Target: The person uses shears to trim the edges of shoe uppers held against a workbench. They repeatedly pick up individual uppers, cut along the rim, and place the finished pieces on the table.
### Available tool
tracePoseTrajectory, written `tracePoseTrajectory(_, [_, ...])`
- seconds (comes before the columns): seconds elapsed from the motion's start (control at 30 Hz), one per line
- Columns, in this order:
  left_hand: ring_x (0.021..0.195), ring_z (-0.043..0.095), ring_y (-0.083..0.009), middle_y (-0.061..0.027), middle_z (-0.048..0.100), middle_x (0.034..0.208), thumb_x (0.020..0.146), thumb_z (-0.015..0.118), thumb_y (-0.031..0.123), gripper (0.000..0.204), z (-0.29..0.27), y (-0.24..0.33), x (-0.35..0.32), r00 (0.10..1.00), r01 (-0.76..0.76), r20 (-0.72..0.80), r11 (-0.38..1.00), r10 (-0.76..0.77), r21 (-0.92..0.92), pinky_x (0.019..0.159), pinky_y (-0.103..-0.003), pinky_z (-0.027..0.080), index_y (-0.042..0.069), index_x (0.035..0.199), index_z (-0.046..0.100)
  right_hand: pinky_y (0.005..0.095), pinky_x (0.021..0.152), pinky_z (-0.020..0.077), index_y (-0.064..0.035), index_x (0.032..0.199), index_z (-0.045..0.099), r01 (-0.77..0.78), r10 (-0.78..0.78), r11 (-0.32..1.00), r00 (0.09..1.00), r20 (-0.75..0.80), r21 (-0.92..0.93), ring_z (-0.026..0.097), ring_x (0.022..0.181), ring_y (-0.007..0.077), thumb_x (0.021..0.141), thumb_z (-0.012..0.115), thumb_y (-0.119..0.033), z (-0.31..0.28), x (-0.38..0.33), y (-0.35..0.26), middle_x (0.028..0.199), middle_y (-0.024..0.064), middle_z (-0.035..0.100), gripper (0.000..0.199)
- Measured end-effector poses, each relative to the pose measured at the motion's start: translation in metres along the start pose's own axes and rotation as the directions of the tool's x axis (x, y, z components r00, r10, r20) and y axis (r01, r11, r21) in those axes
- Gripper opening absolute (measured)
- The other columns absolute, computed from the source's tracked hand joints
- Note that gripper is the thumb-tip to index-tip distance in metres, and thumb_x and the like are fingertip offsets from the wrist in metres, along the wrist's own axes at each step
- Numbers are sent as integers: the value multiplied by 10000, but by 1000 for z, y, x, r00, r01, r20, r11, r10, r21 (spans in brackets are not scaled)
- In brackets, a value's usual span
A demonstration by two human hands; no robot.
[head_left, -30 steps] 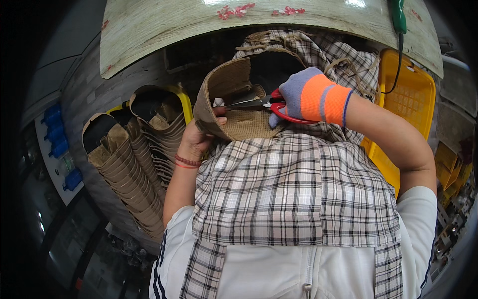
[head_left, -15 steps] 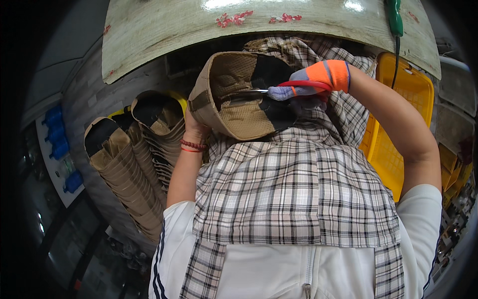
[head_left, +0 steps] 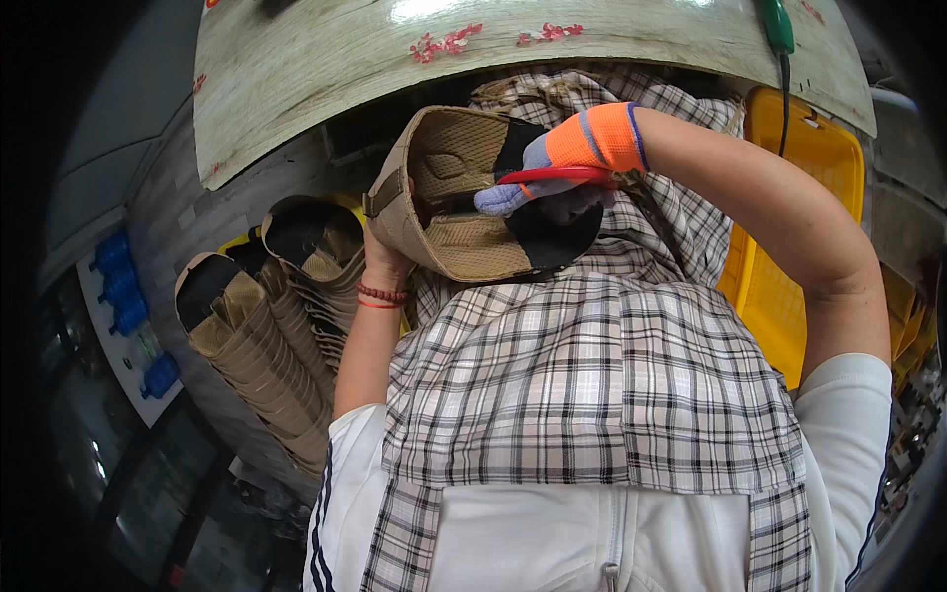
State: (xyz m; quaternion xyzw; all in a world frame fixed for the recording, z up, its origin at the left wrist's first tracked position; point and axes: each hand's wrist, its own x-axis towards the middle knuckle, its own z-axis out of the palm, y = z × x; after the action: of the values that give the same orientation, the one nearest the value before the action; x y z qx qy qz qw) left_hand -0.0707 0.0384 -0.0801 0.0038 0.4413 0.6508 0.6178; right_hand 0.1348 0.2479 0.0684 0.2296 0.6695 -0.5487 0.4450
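A tan cap (head_left: 459, 158) with a black inner front panel is tilted over my lap, its hollow inside facing up. My left hand (head_left: 388, 254), bare, grips the cap at its left side; most of its fingers are hidden behind and inside the cap. In a grey and orange glove, my right hand (head_left: 577, 148) is closed around red-handled scissors (head_left: 557, 176). That hand reaches into the cap's opening, with the fingertips over the lining. The scissors' blades are mostly hidden by the glove and cap.
Nested stacks of similar tan caps (head_left: 266, 370) lean at my left. A wood-patterned table (head_left: 326, 89) lies ahead, with a green-handled corded tool (head_left: 777, 28) at its right. A yellow plastic basket (head_left: 779, 286) stands to my right. Plaid apron cloth (head_left: 513, 395) covers my lap.
My right hand has moved left and deeper into the cap with the scissors, whose blade no longer shows clearly. The cap has shifted slightly; my left hand keeps its hold.
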Motion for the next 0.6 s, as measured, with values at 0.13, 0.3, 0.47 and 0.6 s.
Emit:
tracePoseTrajectory(0.13, [1183,543,-258,-76,591,1289,950,611,227,403,-14,2,2,1000,22,7,1000,-22,6,1015,-449,432,73,1318,552,281,406,464,-18,660,638,-15,13,1000,998,-57,-25,525,415,160,835,493,-771,2,-3,-7,513,49,535,787])
tracePoseTrajectory(0.3, [991,647,-179,-43,674,1097,978,568,182,289,-4,3,-6,997,7,-82,999,-10,-43,891,-347,535,52,1233,605,382,555,504,-13,723,646,18,-46,990,981,-189,-143,596,559,228,850,551,-710,15,-4,-6,645,84,602,715])
tracePoseTrajectory(0.47, [1010,644,-233,-89,653,1131,919,642,149,356,3,22,-31,991,116,54,991,-120,74,890,-367,545,28,1249,589,401,741,514,-48,955,738,-107,43,973,954,-297,-204,650,799,319,683,543,-879,21,-11,7,865,144,699,896])
tracePoseTrajectory(0.6, [1042,643,-282,-147,634,1157,856,704,93,455,-3,29,-45,962,272,57,960,-268,-72,912,-371,560,-8,1273,552,396,693,525,-47,808,720,-60,-28,938,969,-247,-342,662,742,315,665,541,-892,28,-10,5,758,136,684,876])
